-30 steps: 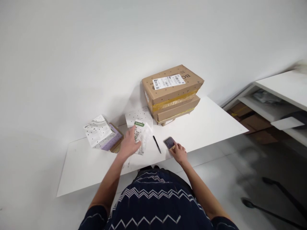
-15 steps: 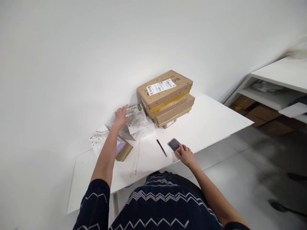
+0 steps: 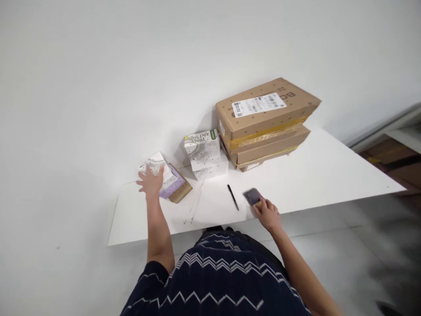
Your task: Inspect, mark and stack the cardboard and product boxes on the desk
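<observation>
My left hand [image 3: 150,179] is spread open over a small white speckled box [image 3: 159,163] at the left of the table; whether it touches the box I cannot tell. Under that box lie a purple box [image 3: 174,184] and a brown box [image 3: 181,192]. My right hand [image 3: 268,213] has its fingers closed on the lower edge of a dark phone [image 3: 252,196], which lies on the table. A black pen [image 3: 233,197] rests just left of the phone. Two white boxes [image 3: 204,151], the upper marked "Su,per Meal", stand between the small boxes and the cartons.
Large brown taped cartons [image 3: 263,112] are stacked at the back of the white table [image 3: 332,175], against the wall. A shelf unit [image 3: 404,136] with brown boxes stands at the far right.
My left hand has moved left, from the "Su,per Meal" box to the small white speckled box. My right hand stays at the phone. The view has shifted, so the shelf shows less.
</observation>
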`<state>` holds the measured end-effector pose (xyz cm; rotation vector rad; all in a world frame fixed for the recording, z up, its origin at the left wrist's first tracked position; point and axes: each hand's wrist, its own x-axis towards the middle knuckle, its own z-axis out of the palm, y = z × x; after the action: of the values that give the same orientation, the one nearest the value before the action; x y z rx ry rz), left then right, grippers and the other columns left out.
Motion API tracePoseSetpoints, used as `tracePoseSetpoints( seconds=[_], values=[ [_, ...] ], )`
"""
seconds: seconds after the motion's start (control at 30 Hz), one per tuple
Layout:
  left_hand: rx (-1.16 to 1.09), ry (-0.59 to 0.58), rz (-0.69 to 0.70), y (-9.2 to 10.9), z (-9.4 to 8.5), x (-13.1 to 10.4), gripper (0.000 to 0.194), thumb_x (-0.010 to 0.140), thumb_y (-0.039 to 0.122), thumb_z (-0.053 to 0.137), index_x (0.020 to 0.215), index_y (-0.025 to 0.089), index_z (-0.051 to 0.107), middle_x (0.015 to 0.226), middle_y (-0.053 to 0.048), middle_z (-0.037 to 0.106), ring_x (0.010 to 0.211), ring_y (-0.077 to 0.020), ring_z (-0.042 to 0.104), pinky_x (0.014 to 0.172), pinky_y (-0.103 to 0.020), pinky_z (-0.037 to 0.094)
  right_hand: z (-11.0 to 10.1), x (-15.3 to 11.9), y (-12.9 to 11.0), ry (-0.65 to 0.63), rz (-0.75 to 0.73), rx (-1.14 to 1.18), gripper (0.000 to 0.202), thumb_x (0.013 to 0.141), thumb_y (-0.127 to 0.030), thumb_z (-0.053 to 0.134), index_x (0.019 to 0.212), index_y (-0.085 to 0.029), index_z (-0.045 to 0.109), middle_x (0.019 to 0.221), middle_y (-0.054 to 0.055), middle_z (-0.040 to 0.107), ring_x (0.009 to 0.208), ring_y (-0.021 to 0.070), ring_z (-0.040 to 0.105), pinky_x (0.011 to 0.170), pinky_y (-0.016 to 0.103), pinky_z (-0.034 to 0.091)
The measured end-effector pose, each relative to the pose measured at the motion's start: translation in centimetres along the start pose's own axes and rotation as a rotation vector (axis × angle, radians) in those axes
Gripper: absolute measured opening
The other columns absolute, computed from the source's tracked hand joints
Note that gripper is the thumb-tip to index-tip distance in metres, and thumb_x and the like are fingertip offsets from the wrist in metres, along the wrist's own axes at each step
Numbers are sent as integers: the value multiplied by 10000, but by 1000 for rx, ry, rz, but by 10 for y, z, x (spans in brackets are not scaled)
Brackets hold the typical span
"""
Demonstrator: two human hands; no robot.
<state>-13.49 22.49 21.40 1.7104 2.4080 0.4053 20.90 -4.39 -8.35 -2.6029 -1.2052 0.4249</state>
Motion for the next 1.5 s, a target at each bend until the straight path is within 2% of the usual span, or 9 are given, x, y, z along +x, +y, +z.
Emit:
tracePoseSetpoints(
  seconds=[0.13,0.3,0.53,0.73,0.87,0.97,1.1,1.27,1.5],
  values=[
    [62,-103,12,7,19,-6,1073,697,912,397,1562,291,262,1658,-216,51,1424,-604,146,962,-848,195,-1,-1,3,-6,-16,-5,584,954,-487,407,1464,-205,447,1438,170,485,1271,361,476,998,499,432],
    [55,-165,-47,16,16,0,1135,646,900,496,1578,321,204,1673,-170,-30,1416,-643,51,964,-861,145,-5,-1,3,-2,-36,-13,582,958,-495,385,1454,-200,458,1416,169,500,1248,361,496,996,500,439],
    [-27,-124,-60,21,17,6,1196,571,742,725,1570,314,227,1665,-176,35,1405,-646,62,986,-826,164,-10,2,1,-36,2,81,620,939,-538,368,1469,-221,429,1437,182,472,1266,378,493,991,537,444],
    [-466,-73,-81,-14,-16,14,999,619,606,771,1486,258,417,1602,-184,256,1414,-499,309,1111,-641,283,-24,-7,-5,163,5,119,631,937,-557,387,1428,-171,481,1481,232,413,1370,411,390,1043,598,391],
    [-1004,-303,240,-36,-46,0,779,759,538,653,1456,251,455,1443,-105,539,1328,-338,502,1072,-472,434,-56,-13,-30,251,-128,289,629,917,-585,420,1355,-154,555,1411,242,476,1306,416,455,1025,604,420],
    [-1348,-453,344,-31,-50,-31,702,749,534,639,1370,217,553,1325,-93,644,1269,-335,558,1046,-468,470,-91,-18,-67,111,-298,566,594,907,-618,455,1296,-193,600,1335,200,554,1223,356,545,996,537,481],
    [-1633,-673,247,-6,-29,-80,658,741,629,590,1244,208,649,1248,-97,688,1305,-355,524,1053,-491,471,-132,-26,-127,-317,-362,1004,607,881,-632,559,1369,-272,541,1320,136,607,1060,271,651,919,471,541],
    [-1791,-1005,73,16,6,-132,711,764,709,517,1311,262,604,1382,-69,615,1403,-387,406,1082,-572,413,-155,-35,-177,-763,-330,1581,778,834,-726,566,1464,-297,408,1352,135,608,1065,269,681,915,484,547],
    [-1686,-1146,-109,7,34,-152,584,783,588,572,1227,216,650,1309,-74,665,1375,-377,452,1097,-572,415,-174,-52,-184,-607,-198,1837,687,798,-560,724,1384,-281,499,1243,88,691,1145,292,652,916,467,562]
  ],
)
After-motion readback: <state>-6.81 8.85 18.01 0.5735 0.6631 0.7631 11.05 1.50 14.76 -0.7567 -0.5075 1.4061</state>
